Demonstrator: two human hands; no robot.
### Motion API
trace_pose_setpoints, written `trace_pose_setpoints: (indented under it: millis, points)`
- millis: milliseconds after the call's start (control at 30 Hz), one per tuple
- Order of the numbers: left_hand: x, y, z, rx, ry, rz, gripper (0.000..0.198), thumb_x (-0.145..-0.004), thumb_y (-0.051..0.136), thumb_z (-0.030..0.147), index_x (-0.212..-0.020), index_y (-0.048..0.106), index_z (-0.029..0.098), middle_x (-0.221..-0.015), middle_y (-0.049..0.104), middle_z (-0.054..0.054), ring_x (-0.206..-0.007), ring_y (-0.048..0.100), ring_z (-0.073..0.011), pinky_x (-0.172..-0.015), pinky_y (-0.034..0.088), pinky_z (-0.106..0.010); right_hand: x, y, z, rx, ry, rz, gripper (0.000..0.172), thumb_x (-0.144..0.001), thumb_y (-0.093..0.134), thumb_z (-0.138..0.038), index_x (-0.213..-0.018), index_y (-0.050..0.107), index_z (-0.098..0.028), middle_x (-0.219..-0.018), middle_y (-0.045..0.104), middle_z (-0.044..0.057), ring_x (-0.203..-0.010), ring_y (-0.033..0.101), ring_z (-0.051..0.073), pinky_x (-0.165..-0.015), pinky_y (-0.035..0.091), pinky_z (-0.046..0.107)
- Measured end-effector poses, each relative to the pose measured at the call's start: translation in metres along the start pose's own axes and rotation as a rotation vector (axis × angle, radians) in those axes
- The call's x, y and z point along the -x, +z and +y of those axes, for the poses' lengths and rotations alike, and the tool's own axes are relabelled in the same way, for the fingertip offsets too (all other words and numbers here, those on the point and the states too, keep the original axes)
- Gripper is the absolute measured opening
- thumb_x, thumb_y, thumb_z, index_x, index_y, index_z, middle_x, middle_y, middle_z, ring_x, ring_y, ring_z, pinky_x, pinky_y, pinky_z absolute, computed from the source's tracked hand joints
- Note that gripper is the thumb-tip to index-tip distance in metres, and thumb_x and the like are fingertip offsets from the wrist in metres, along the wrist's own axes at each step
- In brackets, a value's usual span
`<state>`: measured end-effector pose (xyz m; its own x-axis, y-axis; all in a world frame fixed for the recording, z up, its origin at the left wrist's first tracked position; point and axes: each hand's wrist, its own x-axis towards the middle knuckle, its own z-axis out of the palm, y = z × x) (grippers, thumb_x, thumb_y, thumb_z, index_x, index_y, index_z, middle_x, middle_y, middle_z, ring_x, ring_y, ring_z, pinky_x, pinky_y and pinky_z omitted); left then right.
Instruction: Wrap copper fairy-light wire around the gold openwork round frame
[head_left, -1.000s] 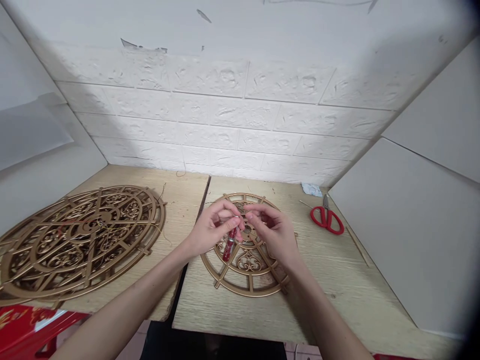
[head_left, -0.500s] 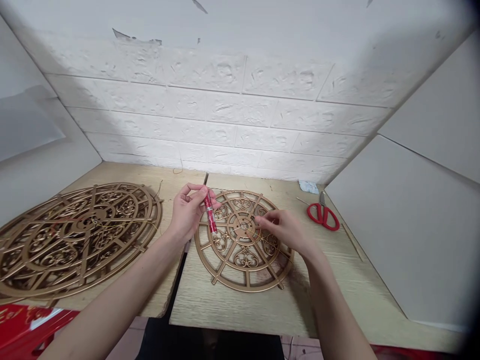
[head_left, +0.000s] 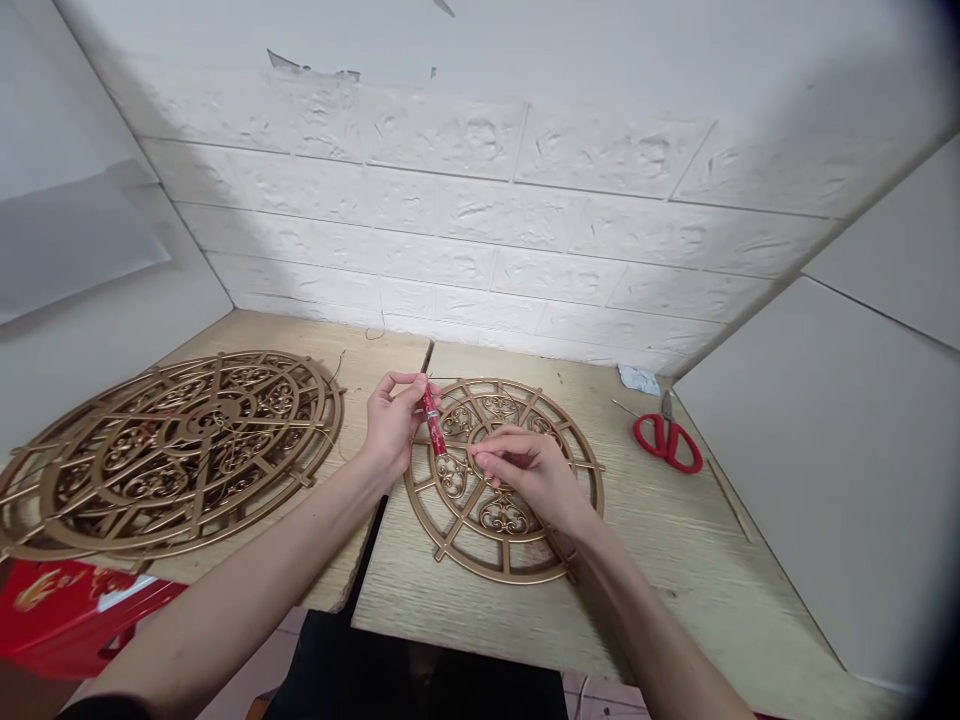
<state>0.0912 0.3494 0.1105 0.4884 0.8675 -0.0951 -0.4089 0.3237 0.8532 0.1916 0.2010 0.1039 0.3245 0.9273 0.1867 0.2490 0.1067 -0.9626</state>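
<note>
A small gold openwork disc [head_left: 504, 480] lies flat on the right wooden board. My left hand [head_left: 394, 425] is closed on a slim red tube [head_left: 433, 425], held upright over the disc's left rim. My right hand [head_left: 517, 470] hovers over the disc's centre with thumb and forefinger pinched together near the tube's lower end. What the pinch holds is too thin to name.
A larger gold openwork disc [head_left: 169, 450] lies on the left board. Red-handled scissors [head_left: 667, 438] and a scrap of paper [head_left: 639, 378] sit at the back right. White walls close in the back and both sides. A red object [head_left: 67, 610] shows below the left board.
My hands were together over the disc's centre. The left hand drew the red tube out to the left rim. The right hand dropped away, then came back towards the tube.
</note>
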Motion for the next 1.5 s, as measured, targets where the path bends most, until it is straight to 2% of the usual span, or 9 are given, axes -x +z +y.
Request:
trace_pose_setpoints:
  millis: [100, 267, 433, 767, 1067, 1167, 1267, 1367, 1500]
  points:
    - [0.002, 0.000, -0.003, -0.034, 0.000, -0.036, 0.026, -0.062, 0.072, 0.024, -0.075, 0.051, 0.016, -0.067, 0.066, -0.003, -0.057, 0.061, -0.0124, -0.053, 0.048, -0.022, 0.000, 0.004, 0.001, 0.128, -0.074, 0.023, 0.019, -0.080, 0.062, -0.034, -0.087, 0.073, -0.020, -0.080, 0.062, 0.005, -0.059, 0.054, 0.011, -0.051, 0.044, 0.024]
    - [0.004, 0.001, -0.008, 0.010, -0.052, -0.014, 0.026, -0.062, 0.072, 0.023, -0.075, 0.050, 0.017, -0.072, 0.066, -0.004, -0.061, 0.063, -0.0132, -0.056, 0.050, -0.025, -0.001, 0.007, 0.001, 0.351, -0.210, 0.032, 0.014, -0.083, 0.059, -0.027, -0.082, 0.071, -0.019, -0.077, 0.064, 0.005, -0.069, 0.058, 0.014, -0.061, 0.045, 0.026]
    - [0.006, 0.004, -0.008, 0.049, -0.028, -0.012, 0.025, -0.064, 0.072, 0.020, -0.075, 0.049, 0.016, -0.072, 0.066, -0.004, -0.061, 0.063, -0.0131, -0.056, 0.052, -0.026, 0.000, 0.009, 0.001, 0.522, -0.346, 0.027, 0.016, -0.087, 0.053, -0.022, -0.083, 0.068, -0.017, -0.078, 0.062, 0.004, -0.071, 0.058, 0.013, -0.066, 0.045, 0.025]
    - [0.008, 0.004, -0.010, 0.080, -0.009, -0.066, 0.030, -0.063, 0.075, 0.023, -0.073, 0.048, 0.016, -0.070, 0.065, -0.003, -0.068, 0.063, -0.0141, -0.061, 0.054, -0.029, 0.002, 0.009, 0.000, 0.532, -0.277, 0.112, 0.018, -0.085, 0.054, -0.027, -0.077, 0.068, -0.018, -0.075, 0.062, 0.005, -0.061, 0.054, 0.012, -0.054, 0.042, 0.025]
    - [0.005, 0.002, -0.014, 0.074, 0.008, -0.074, 0.030, -0.063, 0.075, 0.024, -0.073, 0.048, 0.016, -0.071, 0.065, -0.003, -0.068, 0.064, -0.0141, -0.064, 0.054, -0.032, 0.002, 0.005, 0.001, 0.529, -0.268, 0.168, 0.018, -0.085, 0.055, -0.027, -0.077, 0.069, -0.018, -0.074, 0.063, 0.004, -0.066, 0.057, 0.014, -0.063, 0.045, 0.027]
    - [0.006, 0.002, -0.015, 0.060, 0.037, -0.090, 0.030, -0.063, 0.075, 0.024, -0.073, 0.049, 0.016, -0.070, 0.064, -0.003, -0.067, 0.063, -0.0133, -0.065, 0.055, -0.032, 0.002, 0.004, 0.003, 0.531, -0.270, 0.184, 0.017, -0.085, 0.057, -0.030, -0.083, 0.069, -0.018, -0.077, 0.065, 0.005, -0.069, 0.060, 0.015, -0.065, 0.048, 0.028]
    - [0.007, 0.003, -0.015, 0.055, 0.045, -0.088, 0.031, -0.061, 0.076, 0.025, -0.072, 0.049, 0.016, -0.069, 0.064, -0.002, -0.065, 0.062, -0.0135, -0.063, 0.054, -0.032, 0.002, 0.004, 0.004, 0.552, -0.304, 0.176, 0.021, -0.085, 0.056, -0.031, -0.099, 0.067, -0.020, -0.083, 0.067, 0.006, -0.074, 0.062, 0.017, -0.069, 0.050, 0.029]
    - [0.009, 0.005, -0.014, 0.054, 0.043, -0.081, 0.033, -0.060, 0.077, 0.027, -0.071, 0.048, 0.016, -0.067, 0.064, -0.002, -0.063, 0.062, -0.0132, -0.061, 0.054, -0.030, 0.004, 0.007, 0.005, 0.642, -0.396, 0.154, 0.028, -0.088, 0.051, -0.025, -0.114, 0.061, -0.022, -0.093, 0.068, 0.007, -0.082, 0.063, 0.018, -0.075, 0.051, 0.031]
    - [0.010, 0.007, -0.013, 0.048, 0.043, -0.078, 0.034, -0.060, 0.077, 0.028, -0.070, 0.047, 0.016, -0.066, 0.064, -0.002, -0.060, 0.062, -0.0122, -0.061, 0.054, -0.028, 0.006, 0.011, 0.011, 0.716, -0.553, 0.106, 0.032, -0.089, 0.046, -0.017, -0.117, 0.059, -0.022, -0.100, 0.068, 0.008, -0.088, 0.062, 0.018, -0.079, 0.050, 0.033]
